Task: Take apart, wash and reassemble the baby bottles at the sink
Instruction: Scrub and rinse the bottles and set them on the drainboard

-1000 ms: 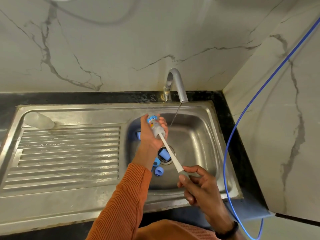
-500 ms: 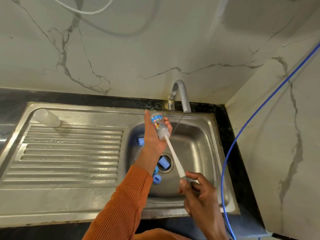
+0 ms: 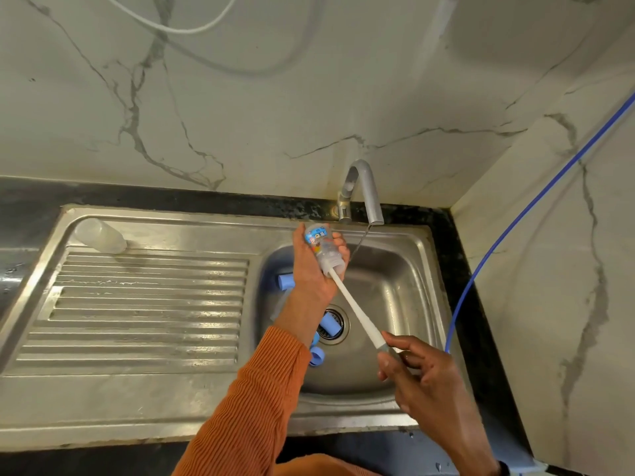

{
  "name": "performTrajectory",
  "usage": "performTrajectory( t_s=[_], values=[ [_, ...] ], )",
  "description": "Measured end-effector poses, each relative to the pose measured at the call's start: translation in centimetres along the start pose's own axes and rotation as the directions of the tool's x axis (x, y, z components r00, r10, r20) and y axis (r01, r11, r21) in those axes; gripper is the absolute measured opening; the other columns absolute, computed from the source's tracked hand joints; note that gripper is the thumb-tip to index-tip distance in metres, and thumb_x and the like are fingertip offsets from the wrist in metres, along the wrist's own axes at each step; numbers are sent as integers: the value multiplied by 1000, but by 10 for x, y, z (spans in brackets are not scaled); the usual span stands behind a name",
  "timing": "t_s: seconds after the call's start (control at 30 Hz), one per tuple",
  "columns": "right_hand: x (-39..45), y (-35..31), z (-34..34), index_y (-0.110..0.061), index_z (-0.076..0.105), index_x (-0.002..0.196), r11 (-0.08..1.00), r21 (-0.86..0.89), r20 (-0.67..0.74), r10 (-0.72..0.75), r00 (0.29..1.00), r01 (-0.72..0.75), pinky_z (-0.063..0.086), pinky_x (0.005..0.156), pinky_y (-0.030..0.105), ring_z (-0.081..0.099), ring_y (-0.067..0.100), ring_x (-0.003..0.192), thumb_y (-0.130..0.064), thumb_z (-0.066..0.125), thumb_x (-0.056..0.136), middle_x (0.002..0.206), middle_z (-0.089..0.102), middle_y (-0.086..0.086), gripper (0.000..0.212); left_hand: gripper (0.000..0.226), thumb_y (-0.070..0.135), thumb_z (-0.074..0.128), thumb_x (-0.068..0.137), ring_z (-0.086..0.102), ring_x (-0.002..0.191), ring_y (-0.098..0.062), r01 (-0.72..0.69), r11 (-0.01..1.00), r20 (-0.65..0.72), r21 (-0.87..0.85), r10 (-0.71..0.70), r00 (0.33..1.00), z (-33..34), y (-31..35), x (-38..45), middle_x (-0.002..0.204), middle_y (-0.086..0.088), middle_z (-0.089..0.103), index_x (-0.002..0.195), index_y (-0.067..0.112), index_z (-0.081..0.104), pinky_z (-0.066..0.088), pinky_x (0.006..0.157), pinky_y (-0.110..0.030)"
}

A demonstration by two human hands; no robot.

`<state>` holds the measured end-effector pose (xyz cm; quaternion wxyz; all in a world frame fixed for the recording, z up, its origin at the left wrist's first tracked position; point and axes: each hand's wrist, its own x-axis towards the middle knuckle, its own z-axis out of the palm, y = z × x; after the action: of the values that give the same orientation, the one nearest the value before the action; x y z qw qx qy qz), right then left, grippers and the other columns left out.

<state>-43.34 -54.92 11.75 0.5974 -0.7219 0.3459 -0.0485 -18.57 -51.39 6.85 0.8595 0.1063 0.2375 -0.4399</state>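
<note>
1. Over the sink basin [image 3: 405, 304], at the centre of the frame, I have my left hand [image 3: 314, 269] wrapped round a small clear baby bottle [image 3: 323, 249] with a coloured print; thumb on one side, fingertips curled over the other, the mouth pointing down toward me.
2. My right hand [image 3: 422, 376], in the lower right of the frame, pinches the grey grip of a white bottle brush [image 3: 357, 312] between thumb and curled fingers. Its shaft runs up and left into the bottle's mouth; I cannot see the bristles.
3. Just right of the bottle, a thin stream of water falls from the curved metal tap [image 3: 364, 190] into the basin, beside the bottle and not on it.
4. Below my left wrist, blue bottle parts lie in the basin: one blue piece [image 3: 285, 281] at the basin's left wall, one blue cap [image 3: 331, 324] on the drain, one blue ring [image 3: 316, 357] nearer the bottom of the frame. My forearm in its orange sleeve [image 3: 254, 407] covers part of them, so I cannot tell what else lies under it.
5. At the upper left of the ribbed draining board [image 3: 137, 310], a second clear bottle [image 3: 100, 236] lies on its side, well apart from my hands.
6. Along the right side, a blue hose [image 3: 508, 231] drops past the marble wall to the basin's right rim.
7. At the top of the frame a white cable [image 3: 178, 27] loops across the wall.
</note>
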Motion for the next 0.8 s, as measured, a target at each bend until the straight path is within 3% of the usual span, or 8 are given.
performTrajectory(
  t_s=[0.17,0.27,0.4,0.5,0.63,0.73,0.8],
  values=[
    [3,-15,-11,-40,66,124,982,-188,22,-5,1000,9,47,67,25,62,-1,61,-27,69,99,85,76,-1,28,51,59,66,92,63,57,-16,-54,997,-46,55,56,997,-6,2,3,73,-6,63,84,9,69,56,49,-26],
    [1,-23,-12,-42,67,119,975,-220,1,-41,999,40,51,66,26,66,3,66,-24,68,99,85,75,-3,26,52,61,65,92,63,59,-15,-69,994,-56,88,74,996,-6,0,3,75,-6,64,86,9,70,57,51,-26],
    [-7,-19,14,-48,65,109,978,-183,-87,-117,989,100,53,63,18,70,8,77,-26,68,98,83,74,-8,24,48,57,68,91,64,62,-15,-49,998,-28,-26,48,998,4,-2,2,77,-6,64,96,9,64,58,54,-25],
    [-11,-13,30,-48,66,114,998,-37,-128,-55,990,51,51,59,27,61,10,59,-33,70,96,84,74,1,24,47,56,68,91,63,61,-15,8,991,39,-130,-3,999,8,-2,1,80,-5,63,96,9,64,58,53,-25],
    [-13,-13,24,-43,70,117,992,117,-45,-50,998,55,45,46,26,48,17,45,-36,71,92,80,72,11,26,44,55,67,92,62,61,-13,72,987,62,-145,-64,996,5,6,-4,78,-2,62,95,11,66,57,54,-22],
    [-22,-11,19,-42,73,120,992,104,-17,-75,997,76,45,45,26,50,16,45,-36,65,96,81,72,12,26,46,58,68,91,61,60,-12,55,996,7,-70,-54,998,6,16,-6,78,-2,62,94,12,66,56,52,-21],
    [-28,-11,12,-37,75,123,979,-87,-86,-191,978,183,51,50,24,59,7,49,-31,66,95,82,76,2,30,50,61,67,90,60,59,-12,15,1000,-67,-13,-16,998,7,20,-8,77,-3,61,95,11,63,56,51,-21]
  ],
)
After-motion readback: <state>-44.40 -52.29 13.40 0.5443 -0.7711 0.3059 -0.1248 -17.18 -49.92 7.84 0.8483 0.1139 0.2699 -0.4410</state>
